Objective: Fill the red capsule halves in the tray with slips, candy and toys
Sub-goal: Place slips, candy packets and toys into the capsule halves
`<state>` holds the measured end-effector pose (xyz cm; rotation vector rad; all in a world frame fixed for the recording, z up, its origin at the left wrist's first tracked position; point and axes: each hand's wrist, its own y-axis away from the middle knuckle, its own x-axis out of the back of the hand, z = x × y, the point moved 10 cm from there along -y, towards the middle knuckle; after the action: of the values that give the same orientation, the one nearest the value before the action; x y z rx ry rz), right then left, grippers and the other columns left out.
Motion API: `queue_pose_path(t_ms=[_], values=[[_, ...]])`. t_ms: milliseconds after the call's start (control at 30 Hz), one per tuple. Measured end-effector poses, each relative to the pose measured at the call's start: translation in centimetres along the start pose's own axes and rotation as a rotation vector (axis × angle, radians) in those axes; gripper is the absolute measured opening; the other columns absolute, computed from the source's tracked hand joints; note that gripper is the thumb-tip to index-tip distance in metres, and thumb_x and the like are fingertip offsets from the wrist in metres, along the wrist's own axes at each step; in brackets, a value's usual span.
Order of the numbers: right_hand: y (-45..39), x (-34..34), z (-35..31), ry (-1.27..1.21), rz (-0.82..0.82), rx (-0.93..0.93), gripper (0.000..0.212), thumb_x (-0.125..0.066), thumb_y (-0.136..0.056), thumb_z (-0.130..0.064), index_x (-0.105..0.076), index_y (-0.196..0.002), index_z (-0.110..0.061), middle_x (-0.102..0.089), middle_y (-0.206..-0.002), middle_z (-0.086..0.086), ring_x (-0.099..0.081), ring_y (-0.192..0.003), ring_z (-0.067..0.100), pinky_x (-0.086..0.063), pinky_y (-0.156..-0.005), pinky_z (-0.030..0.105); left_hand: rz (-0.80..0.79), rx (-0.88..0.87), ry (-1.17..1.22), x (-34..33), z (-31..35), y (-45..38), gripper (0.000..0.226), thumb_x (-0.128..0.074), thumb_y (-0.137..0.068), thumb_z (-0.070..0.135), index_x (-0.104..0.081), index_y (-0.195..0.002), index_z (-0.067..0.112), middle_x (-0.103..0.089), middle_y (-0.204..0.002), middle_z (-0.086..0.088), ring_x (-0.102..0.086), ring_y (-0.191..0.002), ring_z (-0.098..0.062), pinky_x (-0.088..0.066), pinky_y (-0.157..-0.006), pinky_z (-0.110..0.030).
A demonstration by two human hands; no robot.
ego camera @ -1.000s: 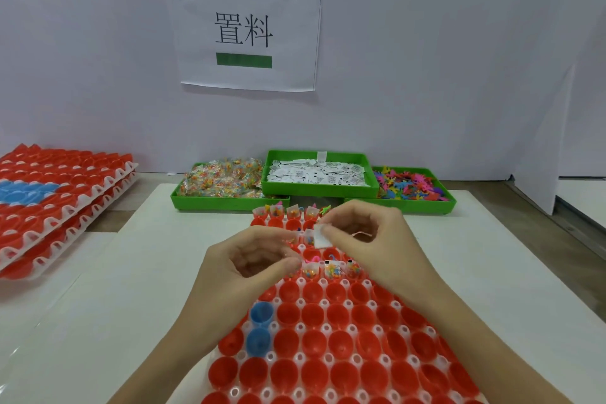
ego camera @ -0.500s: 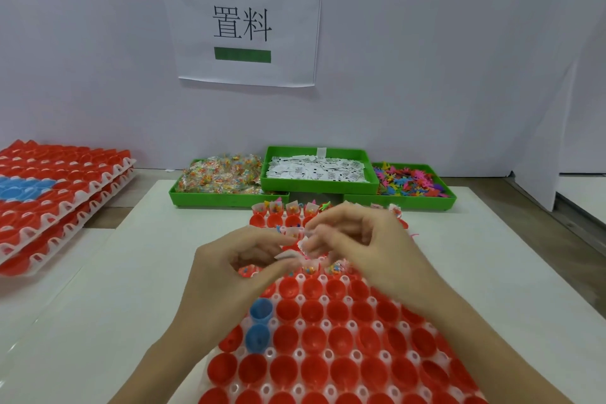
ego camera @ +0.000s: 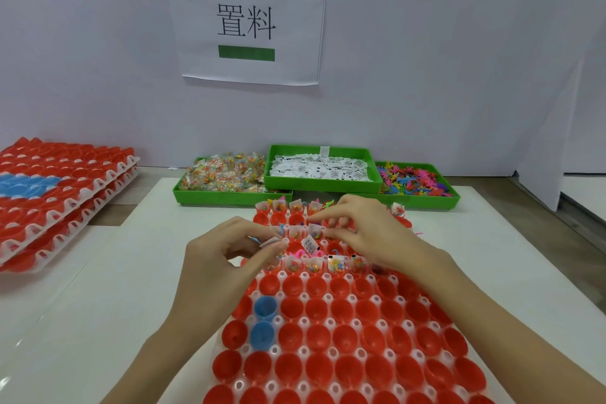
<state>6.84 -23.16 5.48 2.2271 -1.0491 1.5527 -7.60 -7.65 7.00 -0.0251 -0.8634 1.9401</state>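
**Mia:** What were the hands doing over the tray (ego camera: 229, 367)?

**Ben:** The left hand (ego camera: 226, 259) pinched a small stack of white slips (ego camera: 269, 242) between thumb and fingers. The right hand (ego camera: 364, 236) had its fingers curled down over the far rows. I could not tell if it held anything.

**Mia:** Did something change?

**Ben:** Yes. A second before, the right hand pinched one white slip up high, close to the left hand. Now that slip was gone from its fingers, and a slip (ego camera: 310, 244) stood in a red capsule half between the two hands. I think it was the same one. The right hand had also moved a bit farther back.

**Mia:** So one more cup got its paper?

**Ben:** I think so. The far rows had slips, candy and little toys sticking out. The near red capsule halves (ego camera: 341, 338) looked bare inside. Two blue halves (ego camera: 264, 321) sat by the left edge.

**Mia:** Where did the stuff come from?

**Ben:** Three green bins at the back: candy (ego camera: 226, 174), slips (ego camera: 319, 167) and toys (ego camera: 413, 179).

**Mia:** Lots left?

**Ben:** Yes, most of the tray.
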Motion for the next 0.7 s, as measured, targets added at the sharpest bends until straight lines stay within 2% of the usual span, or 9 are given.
queue_pose_path(t_ms=[67,100,167,267,333,433,533,700], values=[[-0.5,-1.2,-0.8,0.011,-0.073,0.042,0.034,-0.069,-0.095,-0.033,-0.067,-0.126,-0.047,-0.056,-0.101,-0.008,-0.056,-0.086,0.002,-0.042,-0.076,0.012,-0.003,-0.004,-0.009,0.0,0.0,0.0,0.018,-0.085,-0.080,0.017,-0.078,-0.091,0.028,-0.075,-0.088,0.011,-0.075,-0.072,-0.012,-0.057,-0.070,-0.018],[-0.7,-1.7,-1.1,0.027,-0.096,0.059,0.033,-0.070,-0.094,-0.034,-0.068,-0.124,-0.048,-0.054,-0.102,-0.007,-0.055,-0.089,0.003,-0.044,-0.080,0.017,-0.005,-0.007,-0.015,0.1,0.0,0.0,0.018,-0.085,-0.080,0.016,-0.078,-0.092,0.028,-0.075,-0.088,0.011,-0.075,-0.072,-0.013,-0.057,-0.070,-0.018],[-1.0,-2.3,-1.6,0.055,-0.106,0.084,0.023,-0.073,-0.091,-0.036,-0.074,-0.113,-0.044,-0.051,-0.102,-0.009,-0.050,-0.092,0.003,-0.045,-0.084,0.026,-0.006,-0.011,-0.023,0.1,0.0,0.0,0.017,-0.085,-0.080,0.017,-0.078,-0.092,0.027,-0.075,-0.088,0.012,-0.075,-0.073,-0.013,-0.058,-0.070,-0.018],[-1.1,-2.2,-1.7,0.052,-0.062,0.105,0.008,-0.075,-0.089,-0.037,-0.077,-0.097,-0.037,-0.050,-0.100,-0.012,-0.046,-0.091,-0.001,-0.047,-0.085,0.029,0.000,-0.008,-0.025,0.2,0.0,0.0,0.016,-0.084,-0.080,0.019,-0.078,-0.091,0.028,-0.074,-0.088,0.012,-0.074,-0.073,-0.014,-0.057,-0.070,-0.017],[-1.1,-1.5,-1.4,0.013,-0.022,0.093,0.006,-0.076,-0.088,-0.038,-0.076,-0.094,-0.037,-0.053,-0.101,-0.013,-0.051,-0.091,0.000,-0.049,-0.084,0.026,0.000,-0.007,-0.025,0.2,0.1,-0.1,0.015,-0.084,-0.080,0.021,-0.078,-0.091,0.029,-0.074,-0.087,0.013,-0.074,-0.073,-0.013,-0.057,-0.070,-0.016],[-1.4,0.5,-1.0,-0.085,0.056,0.076,0.006,-0.077,-0.086,-0.038,-0.077,-0.091,-0.034,-0.062,-0.096,-0.015,-0.059,-0.084,0.000,-0.047,-0.074,0.014,0.005,-0.002,-0.003,0.3,0.0,-0.1,0.014,-0.083,-0.080,0.022,-0.077,-0.090,0.030,-0.074,-0.086,0.011,-0.075,-0.070,-0.013,-0.057,-0.069,-0.016],[-3.1,3.5,0.5,-0.191,0.165,0.030,0.004,-0.077,-0.090,-0.027,-0.078,-0.094,-0.027,-0.072,-0.086,-0.016,-0.065,-0.078,-0.003,-0.051,-0.070,0.011,0.009,0.006,0.006,0.3,-0.1,-0.1,0.013,-0.082,-0.080,0.025,-0.077,-0.091,0.030,-0.074,-0.085,0.012,-0.075,-0.068,-0.011,-0.056,-0.069,-0.014],[-6.8,6.8,6.3,-0.175,0.287,-0.166,0.015,-0.071,-0.095,-0.017,-0.078,-0.108,-0.013,-0.073,-0.087,-0.005,-0.067,-0.077,0.004,-0.056,-0.080,0.022,0.023,0.023,0.019,0.5,-0.5,-0.2,0.013,-0.083,-0.082,0.018,-0.077,-0.091,0.026,-0.076,-0.085,0.009,-0.076,-0.066,-0.013,-0.058,-0.070,-0.018]])
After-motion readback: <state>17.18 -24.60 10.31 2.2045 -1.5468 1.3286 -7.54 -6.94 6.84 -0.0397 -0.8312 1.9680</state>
